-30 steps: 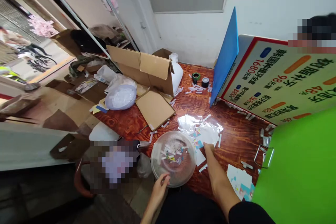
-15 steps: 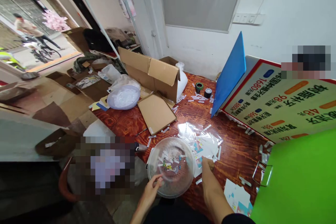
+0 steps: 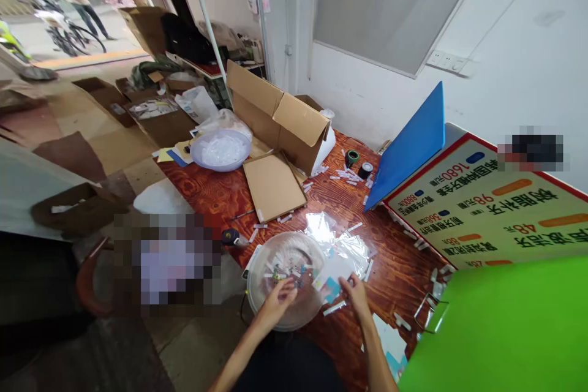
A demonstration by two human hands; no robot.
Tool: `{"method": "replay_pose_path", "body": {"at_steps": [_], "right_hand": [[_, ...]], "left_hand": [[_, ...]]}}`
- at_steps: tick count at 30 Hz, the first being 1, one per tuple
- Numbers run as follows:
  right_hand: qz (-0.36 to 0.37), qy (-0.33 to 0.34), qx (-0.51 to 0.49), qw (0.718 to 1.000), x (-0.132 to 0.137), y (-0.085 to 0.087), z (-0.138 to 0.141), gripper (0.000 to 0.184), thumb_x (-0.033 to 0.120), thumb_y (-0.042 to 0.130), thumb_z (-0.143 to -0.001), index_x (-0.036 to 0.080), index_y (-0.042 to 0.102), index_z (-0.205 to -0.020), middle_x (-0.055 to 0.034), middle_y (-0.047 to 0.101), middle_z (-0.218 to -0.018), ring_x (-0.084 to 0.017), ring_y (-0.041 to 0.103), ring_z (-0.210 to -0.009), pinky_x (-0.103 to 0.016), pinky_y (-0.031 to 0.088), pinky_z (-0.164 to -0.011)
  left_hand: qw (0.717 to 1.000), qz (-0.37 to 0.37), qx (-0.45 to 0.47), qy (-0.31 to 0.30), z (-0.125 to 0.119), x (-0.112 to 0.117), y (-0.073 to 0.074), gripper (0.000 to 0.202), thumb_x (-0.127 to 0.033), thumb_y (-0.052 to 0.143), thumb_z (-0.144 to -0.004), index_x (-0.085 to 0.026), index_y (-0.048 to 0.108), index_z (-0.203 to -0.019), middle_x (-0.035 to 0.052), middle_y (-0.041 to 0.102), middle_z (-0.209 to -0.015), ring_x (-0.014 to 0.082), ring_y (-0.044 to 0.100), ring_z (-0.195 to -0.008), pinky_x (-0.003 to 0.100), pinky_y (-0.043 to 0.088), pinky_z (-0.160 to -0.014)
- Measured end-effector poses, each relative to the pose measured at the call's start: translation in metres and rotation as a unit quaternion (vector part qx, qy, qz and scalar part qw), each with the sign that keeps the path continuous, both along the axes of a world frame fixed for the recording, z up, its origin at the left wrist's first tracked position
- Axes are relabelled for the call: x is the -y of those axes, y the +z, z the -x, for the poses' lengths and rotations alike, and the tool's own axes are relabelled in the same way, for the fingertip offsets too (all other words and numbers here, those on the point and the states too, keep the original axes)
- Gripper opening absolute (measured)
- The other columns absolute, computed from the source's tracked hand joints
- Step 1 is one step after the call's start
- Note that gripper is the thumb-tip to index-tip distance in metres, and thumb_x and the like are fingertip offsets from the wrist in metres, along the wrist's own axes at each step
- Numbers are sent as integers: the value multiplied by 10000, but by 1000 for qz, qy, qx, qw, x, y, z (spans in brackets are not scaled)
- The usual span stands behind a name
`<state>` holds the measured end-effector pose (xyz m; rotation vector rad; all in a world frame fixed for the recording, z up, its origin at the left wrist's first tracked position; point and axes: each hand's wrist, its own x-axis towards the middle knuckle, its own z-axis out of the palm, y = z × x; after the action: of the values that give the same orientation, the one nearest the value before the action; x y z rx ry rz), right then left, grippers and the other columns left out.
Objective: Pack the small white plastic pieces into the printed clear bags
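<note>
A clear round plastic tub at the table's near edge has small white, yellow and blue pieces in it. Above these pieces is my left hand, its fingers bent and slightly apart, with nothing visible in them. To the right of the tub, my right hand pinches the edge of a white and teal printed card, which overlaps the tub's right rim. Behind the card lie shiny clear plastic sleeves. A narrow white strip lies just below the card.
More printed cards lie by a green board. Signs and a blue panel stand along the right. Cardboard boxes, a bowl of clear plastic and tape rolls are farther back. A blurred-out person is at left.
My right hand has lifted a card from the pile towards the tub. My left hand has moved from the tub's near rim to over the pieces. The camera view has shifted.
</note>
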<state>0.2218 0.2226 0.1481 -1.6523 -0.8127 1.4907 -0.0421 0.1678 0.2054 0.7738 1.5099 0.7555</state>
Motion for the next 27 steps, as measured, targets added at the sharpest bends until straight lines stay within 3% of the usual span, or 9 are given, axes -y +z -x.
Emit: {"method": "replay_pose_path", "body": {"at_steps": [2, 5, 8, 12, 15, 18, 21, 24, 27], "right_hand": [[13, 92, -53, 994, 14, 15, 15, 471, 519, 867, -546, 201, 600, -769, 42, 558, -572, -141, 525, -491, -243, 438, -453], [25, 159, -192, 968, 27, 33, 34, 430, 420, 841, -682, 206, 678, -1017, -29, 705, -862, -188, 668, -716, -289, 545, -643], [7, 51, -271, 961, 26, 39, 43, 513, 403, 842, -697, 219, 655, -1138, -90, 721, -1096, -248, 704, -973, -379, 560, -865], [-17, -49, -260, 964, 14, 38, 54, 456, 519, 843, -677, 214, 667, -965, -110, 738, -1118, -272, 670, -1126, -403, 507, -1009], [-10, -22, -246, 969, 10, 41, 68, 463, 627, 781, -711, 219, 646, -882, -108, 754, -1071, -286, 690, -1065, -438, 527, -973], [5, 58, -223, 973, 10, 44, 79, 495, 668, 754, -719, 211, 645, -875, -95, 762, -954, -281, 713, -930, -436, 545, -902], [-3, 136, -141, 981, 7, 41, 82, 521, 701, 692, -760, 195, 678, -884, -84, 748, -894, -254, 694, -862, -371, 541, -823], [-14, 131, -55, 990, 1, 33, 82, 586, 764, 604, -778, 194, 689, -884, -84, 740, -942, -219, 652, -782, -326, 525, -729], [-8, 157, -21, 987, -3, 29, 85, 549, 731, 642, -764, 193, 700, -854, -73, 731, -896, -206, 618, -726, -306, 498, -672]], "left_hand": [[999, -2, 35, -12, -12, -11, -2, 842, -763, 726, -560, -166, 658, -1149, 163, 696, -1194, 307, 646, -1115, 358, 530, -910], [995, 16, 86, -42, -19, -17, -4, 813, -778, 681, -620, -131, 653, -1111, 139, 735, -1007, 266, 696, -825, 351, 556, -702], [991, 20, 116, -60, -13, -15, 2, 740, -754, 657, -683, -131, 658, -1082, 106, 736, -932, 217, 668, -717, 313, 526, -637], [984, 23, 143, -105, 3, -10, 11, 627, -648, 729, -686, -132, 689, -1040, 86, 744, -900, 210, 658, -737, 283, 499, -641], [980, 33, 143, -133, 13, -9, 12, 533, -593, 762, -658, -133, 707, -921, 60, 734, -834, 202, 639, -715, 268, 466, -618], [981, 33, 127, -141, 24, -9, 11, 446, -557, 777, -645, -146, 699, -801, 32, 702, -764, 196, 616, -717, 254, 436, -608], [979, 34, 130, -151, 35, -7, 12, 434, -556, 775, -659, -156, 713, -815, 32, 701, -776, 199, 617, -727, 252, 436, -610], [976, 32, 148, -157, 45, -3, 15, 474, -581, 788, -639, -156, 725, -840, 53, 716, -829, 211, 632, -755, 255, 452, -628], [974, 28, 166, -153, 52, 2, 15, 499, -605, 774, -655, -154, 727, -863, 65, 718, -860, 210, 634, -763, 256, 456, -641]]}}
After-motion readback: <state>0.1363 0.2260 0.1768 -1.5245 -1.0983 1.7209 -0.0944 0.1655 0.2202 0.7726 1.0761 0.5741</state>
